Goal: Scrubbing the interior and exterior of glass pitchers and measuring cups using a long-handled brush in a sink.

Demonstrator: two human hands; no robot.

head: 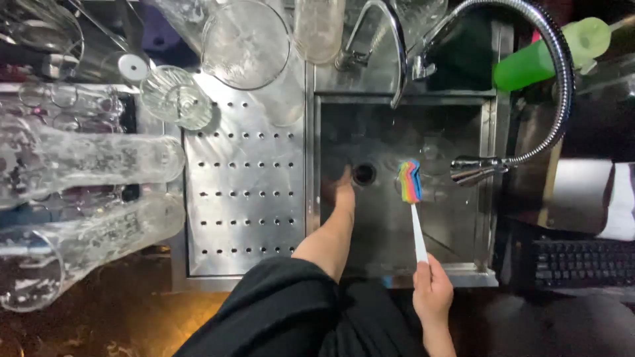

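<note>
Now the right hand (pixel 433 291), lower centre, is wrapped tight round the brush (pixel 413 198) handle, bristles over the sink (pixel 397 119); left hand (pixel 340 192) reaches the drain (pixel 364 174), fingers unclear.

Perforated steel drainboard (pixel 245 192) at centre, upturned glasses (pixel 99 158) toward nine o'clock, green bottle (pixel 549 56) at two o'clock, dark keyboard (pixel 582 263) at four o'clock.

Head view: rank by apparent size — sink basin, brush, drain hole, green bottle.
1. Sink basin, by far the largest.
2. Brush and green bottle: similar length; the bottle is thicker but farther off, so unranked.
3. Drain hole, smallest.
</note>
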